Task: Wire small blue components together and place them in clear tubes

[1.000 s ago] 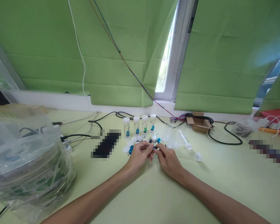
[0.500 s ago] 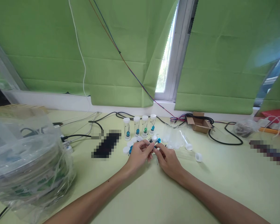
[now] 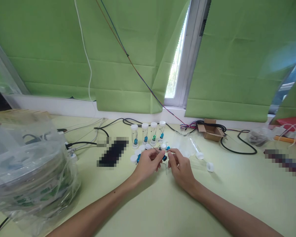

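My left hand (image 3: 149, 162) is closed, pinching a small dark blue and black part with thin bent wires (image 3: 164, 158) between thumb and fingers. Just right of it, my right hand (image 3: 181, 165) has its thumb and index finger bent together; whether a wire is between them is too small to see. Beyond the fingertips lies a bright blue part (image 3: 168, 148) with a bent wire. Behind the hands stand several clear tubes with white caps (image 3: 145, 133), each with a blue or green wired part inside. White caps (image 3: 134, 159) lie beside my left hand.
Clear empty-looking tubes (image 3: 184, 144) and a loose white cap (image 3: 209, 167) lie to the right. A small cardboard box (image 3: 210, 131) with black cables is at the back. On the left are a plastic-wrapped spool (image 3: 34, 184) and a blurred dark object (image 3: 113, 153).
My right hand has drawn slightly right, away from my left fingers, so the dark blue part between them shows more. My left hand stays nearly in place.
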### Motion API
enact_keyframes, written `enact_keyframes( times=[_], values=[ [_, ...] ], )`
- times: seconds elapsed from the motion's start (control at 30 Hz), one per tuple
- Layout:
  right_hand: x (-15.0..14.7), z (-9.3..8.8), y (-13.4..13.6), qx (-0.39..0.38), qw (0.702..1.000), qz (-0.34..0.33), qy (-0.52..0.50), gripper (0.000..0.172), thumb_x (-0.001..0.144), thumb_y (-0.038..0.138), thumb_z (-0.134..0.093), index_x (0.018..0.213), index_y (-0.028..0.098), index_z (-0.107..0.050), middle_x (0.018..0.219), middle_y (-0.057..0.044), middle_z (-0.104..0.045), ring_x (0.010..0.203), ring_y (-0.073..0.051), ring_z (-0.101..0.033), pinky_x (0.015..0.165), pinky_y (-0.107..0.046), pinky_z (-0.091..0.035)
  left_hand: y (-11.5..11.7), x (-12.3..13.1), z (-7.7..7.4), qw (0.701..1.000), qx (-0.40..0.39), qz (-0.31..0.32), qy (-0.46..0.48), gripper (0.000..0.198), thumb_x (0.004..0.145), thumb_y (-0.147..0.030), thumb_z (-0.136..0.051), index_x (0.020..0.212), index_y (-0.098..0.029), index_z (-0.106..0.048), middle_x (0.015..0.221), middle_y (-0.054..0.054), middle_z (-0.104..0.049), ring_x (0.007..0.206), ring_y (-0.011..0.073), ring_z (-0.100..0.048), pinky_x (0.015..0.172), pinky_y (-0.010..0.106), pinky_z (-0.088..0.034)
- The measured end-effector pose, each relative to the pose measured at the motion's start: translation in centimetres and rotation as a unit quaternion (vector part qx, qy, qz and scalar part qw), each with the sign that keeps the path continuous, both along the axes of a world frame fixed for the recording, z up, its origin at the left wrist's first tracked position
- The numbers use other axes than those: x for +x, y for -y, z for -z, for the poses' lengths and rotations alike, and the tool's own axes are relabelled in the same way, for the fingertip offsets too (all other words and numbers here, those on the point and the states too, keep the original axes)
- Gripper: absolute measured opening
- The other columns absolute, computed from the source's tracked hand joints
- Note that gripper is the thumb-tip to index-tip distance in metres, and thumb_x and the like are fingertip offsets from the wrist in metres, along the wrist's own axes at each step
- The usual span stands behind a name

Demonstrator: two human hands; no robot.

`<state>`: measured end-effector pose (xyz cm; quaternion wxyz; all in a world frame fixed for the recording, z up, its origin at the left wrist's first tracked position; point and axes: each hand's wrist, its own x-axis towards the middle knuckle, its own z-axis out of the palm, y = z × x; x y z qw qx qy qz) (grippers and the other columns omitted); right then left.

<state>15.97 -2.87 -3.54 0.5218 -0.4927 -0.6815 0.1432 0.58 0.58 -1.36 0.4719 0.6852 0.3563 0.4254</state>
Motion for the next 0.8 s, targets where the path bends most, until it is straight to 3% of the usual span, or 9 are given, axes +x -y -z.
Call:
enact_keyframes(
  times=[0.27,0.53,0.8],
  values=[
    [-0.2,-0.6,0.4,-0.021,0.998,0.005,-0.063,0.030,0.100,0.041,-0.037,0.104,0.018,-0.056,0.060,0.004,-0.052,0.050,-0.012,-0.050,0.052,-0.024,-0.040,0.5,0.0,-0.2,0.991,0.060,0.011,-0.117,0.044,0.088,-0.052,-0.052,0.063,-0.016,-0.056,0.052,-0.003,-0.050,0.050,0.0106,-0.045,0.048,0.024,-0.032],
    [-0.1,-0.9,0.5,0.025,0.998,0.010,-0.060,0.027,0.100,0.036,-0.040,0.099,0.019,-0.060,0.082,-0.003,-0.061,0.072,-0.016,-0.057,0.060,-0.025,-0.046,1.2,0.1,-0.2,0.949,0.196,0.009,-0.246,0.043,0.089,-0.041,-0.052,0.055,-0.016,-0.044,0.049,-0.005,-0.042,0.049,0.0082,-0.035,0.050,0.024,-0.026],
    [-0.1,-0.4,0.1,0.087,0.996,-0.025,-0.004,0.022,0.098,0.026,-0.044,0.082,0.019,-0.058,0.075,-0.002,-0.056,0.068,-0.015,-0.052,0.061,-0.027,-0.044,1.0,0.0,0.7,0.932,0.223,0.023,-0.283,0.036,0.089,-0.034,-0.049,0.058,-0.017,-0.042,0.052,-0.003,-0.048,0.050,0.0089,-0.039,0.049,0.025,-0.027]
  ],
)
